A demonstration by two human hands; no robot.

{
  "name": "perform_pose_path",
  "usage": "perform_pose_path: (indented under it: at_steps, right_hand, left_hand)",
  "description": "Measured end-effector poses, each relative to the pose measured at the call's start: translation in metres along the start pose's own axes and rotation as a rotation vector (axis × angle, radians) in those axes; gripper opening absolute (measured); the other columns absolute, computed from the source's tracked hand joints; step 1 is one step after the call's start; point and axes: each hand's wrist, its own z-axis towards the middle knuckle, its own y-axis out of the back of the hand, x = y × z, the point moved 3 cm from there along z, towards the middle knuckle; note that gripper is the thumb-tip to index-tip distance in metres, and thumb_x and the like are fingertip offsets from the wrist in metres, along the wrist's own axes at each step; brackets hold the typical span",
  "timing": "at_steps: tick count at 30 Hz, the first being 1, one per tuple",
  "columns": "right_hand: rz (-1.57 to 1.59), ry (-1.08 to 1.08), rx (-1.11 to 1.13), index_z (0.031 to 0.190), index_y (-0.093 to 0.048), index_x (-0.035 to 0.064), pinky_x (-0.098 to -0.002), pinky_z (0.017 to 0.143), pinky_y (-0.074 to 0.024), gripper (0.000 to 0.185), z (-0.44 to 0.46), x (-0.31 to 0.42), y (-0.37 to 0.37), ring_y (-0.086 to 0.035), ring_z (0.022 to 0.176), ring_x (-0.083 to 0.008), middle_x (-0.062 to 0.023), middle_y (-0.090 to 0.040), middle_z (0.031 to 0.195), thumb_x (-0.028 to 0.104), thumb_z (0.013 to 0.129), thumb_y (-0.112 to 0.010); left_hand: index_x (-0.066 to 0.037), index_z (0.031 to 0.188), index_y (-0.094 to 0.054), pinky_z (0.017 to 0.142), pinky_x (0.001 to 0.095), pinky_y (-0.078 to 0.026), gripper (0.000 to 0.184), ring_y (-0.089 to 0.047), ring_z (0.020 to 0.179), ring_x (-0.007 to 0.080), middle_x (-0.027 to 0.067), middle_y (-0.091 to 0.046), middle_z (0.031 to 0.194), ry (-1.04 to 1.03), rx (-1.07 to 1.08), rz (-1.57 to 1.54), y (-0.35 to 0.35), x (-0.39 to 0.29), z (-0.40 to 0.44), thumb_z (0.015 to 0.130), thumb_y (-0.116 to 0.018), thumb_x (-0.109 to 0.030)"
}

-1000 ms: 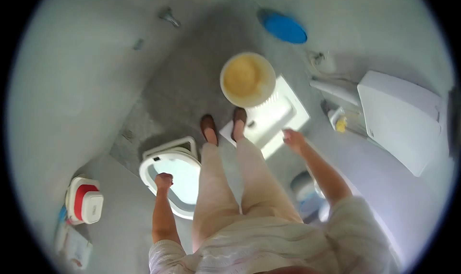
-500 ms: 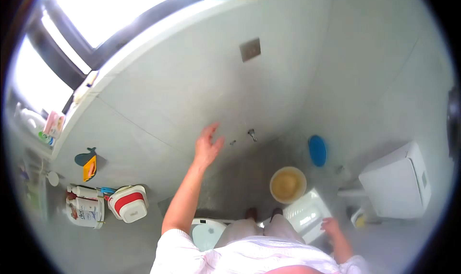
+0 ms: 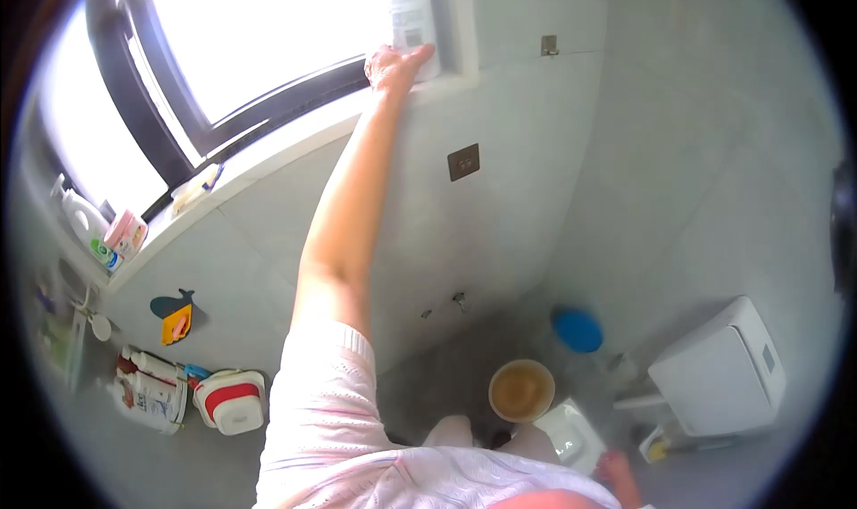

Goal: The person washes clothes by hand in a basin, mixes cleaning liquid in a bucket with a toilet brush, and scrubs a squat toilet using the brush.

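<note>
My left arm is stretched up to the window sill, and my left hand [image 3: 393, 67] is closed at the lower part of a tall white container [image 3: 411, 14] with printed text. The thumb lies across its front; the other fingers are partly hidden. The container's top runs out of view. Low on the right, my right hand [image 3: 614, 467] hangs near the white squat toilet pan [image 3: 576, 433], blurred and apart from it. Its fingers are not clear.
A bucket of brownish water [image 3: 521, 391] stands on the floor, with a blue oval basin [image 3: 578, 330] by the wall. On the right is a white cistern [image 3: 719, 366]. Left, a pump bottle [image 3: 85, 219] and pink jar [image 3: 127, 233] stand on the sill; folded basins [image 3: 230, 402] hang below.
My left hand has risen from in front of the wall to the white container on the sill. The view has tilted upward. My right hand stays low.
</note>
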Motion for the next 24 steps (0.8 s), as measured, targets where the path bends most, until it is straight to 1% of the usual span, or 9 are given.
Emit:
perform_pose_path:
  at_steps: [1, 4, 8, 13, 16, 18, 20, 22, 24]
  right_hand:
    - [0.006, 0.012, 0.0, 0.099, -0.055, 0.0012, -0.0307, 0.04, -0.0445, 0.034, 0.0, -0.008, -0.001, -0.062, 0.055, -0.0208, -0.0127, -0.06, 0.068, 0.001, 0.064, -0.058]
    - [-0.143, 0.128, -0.023, 0.067, -0.06, 0.0018, -0.0334, 0.045, -0.0461, 0.008, -0.006, -0.03, -0.002, -0.057, 0.051, -0.0166, -0.0109, -0.06, 0.065, 0.009, 0.067, -0.058]
    - [-0.229, 0.153, -0.034, 0.068, -0.06, 0.002, -0.0331, 0.044, -0.0456, 0.007, -0.01, -0.052, -0.002, -0.056, 0.051, -0.0165, -0.0103, -0.059, 0.064, 0.009, 0.068, -0.057]
    - [-0.261, 0.181, -0.043, 0.069, -0.059, 0.0023, -0.0328, 0.044, -0.0449, 0.007, -0.01, -0.069, 0.001, -0.056, 0.051, -0.0163, -0.0096, -0.058, 0.064, 0.008, 0.068, -0.056]
    - [-0.288, 0.284, -0.048, 0.069, -0.059, 0.0024, -0.0326, 0.044, -0.0445, 0.006, 0.001, -0.059, 0.008, -0.056, 0.051, -0.0162, -0.0091, -0.058, 0.063, 0.008, 0.068, -0.056]
    - [-0.222, 0.381, -0.066, 0.07, -0.059, 0.0025, -0.0325, 0.044, -0.0442, 0.006, 0.004, -0.023, 0.012, -0.055, 0.051, -0.0161, -0.0088, -0.058, 0.063, 0.008, 0.069, -0.055]
    - [0.204, 0.292, -0.155, 0.077, -0.058, 0.0025, -0.0315, 0.039, -0.0426, 0.008, -0.007, 0.025, 0.014, -0.054, 0.047, -0.0177, -0.0081, -0.055, 0.059, 0.005, 0.071, -0.053]
    - [0.359, 0.501, -0.029, 0.074, -0.056, 0.0055, -0.028, 0.043, -0.0427, 0.006, 0.005, 0.088, 0.02, -0.052, 0.05, -0.0141, -0.0035, -0.05, 0.059, 0.006, 0.077, -0.051]
    - [0.242, 0.629, -0.208, 0.08, -0.054, 0.0083, -0.0234, 0.048, -0.0409, 0.009, -0.061, 0.205, 0.019, -0.052, 0.059, -0.0101, 0.001, -0.052, 0.064, 0.017, 0.082, -0.054]
  left_hand:
    - [0.003, 0.127, -0.03, 0.088, 0.031, -0.038, 0.094, -0.051, 0.1, 0.0264, 0.0179, -0.053, 0.109, 0.052, 0.085, -0.002, -0.009, 0.002, 0.01, 0.056, -0.073, -0.043]
    - [0.003, 0.126, -0.03, 0.087, 0.0297, -0.038, 0.098, -0.052, 0.099, 0.0277, 0.0186, -0.054, 0.106, 0.015, -0.201, 0.092, -0.028, 0.009, 0.026, 0.054, -0.074, -0.045]
    - [0.003, 0.116, -0.04, 0.083, 0.0289, -0.041, 0.085, -0.055, 0.092, 0.0245, 0.0166, -0.057, 0.101, 0.104, -0.085, 0.078, -0.03, 0.005, 0.027, 0.052, -0.074, -0.042]
    - [0.002, 0.096, -0.056, 0.077, 0.0292, -0.045, 0.059, -0.059, 0.08, 0.025, 0.0165, -0.061, 0.086, 0.086, -0.01, -0.175, -0.011, -0.014, 0.004, 0.049, -0.072, -0.03]
    - [0.002, 0.094, -0.056, 0.074, 0.0292, -0.046, 0.052, -0.059, 0.081, 0.0223, 0.0162, -0.061, 0.086, 0.105, 0.024, -0.42, -0.006, -0.02, -0.015, 0.05, -0.072, -0.023]
    - [0.003, 0.097, -0.053, 0.073, 0.0316, -0.047, 0.05, -0.058, 0.079, 0.0209, 0.0136, -0.06, 0.087, 0.018, 0.184, -0.608, 0.006, -0.039, -0.045, 0.053, -0.07, -0.015]
    - [0.003, 0.102, -0.049, 0.072, 0.0326, -0.047, 0.051, -0.057, 0.079, 0.0211, 0.0116, -0.058, 0.089, -0.041, 0.356, -0.721, 0.012, -0.047, -0.08, 0.056, -0.068, -0.01]
    - [0.004, 0.103, -0.049, 0.074, 0.0322, -0.046, 0.052, -0.056, 0.08, 0.02, 0.0101, -0.058, 0.088, -0.015, 0.578, -0.807, 0.019, -0.05, -0.132, 0.055, -0.065, -0.009]
    - [0.001, 0.102, -0.051, 0.075, 0.0302, -0.044, 0.058, -0.055, 0.083, 0.0172, 0.0078, -0.057, 0.091, 0.038, 0.779, -0.892, 0.009, -0.034, -0.186, 0.05, -0.07, -0.016]
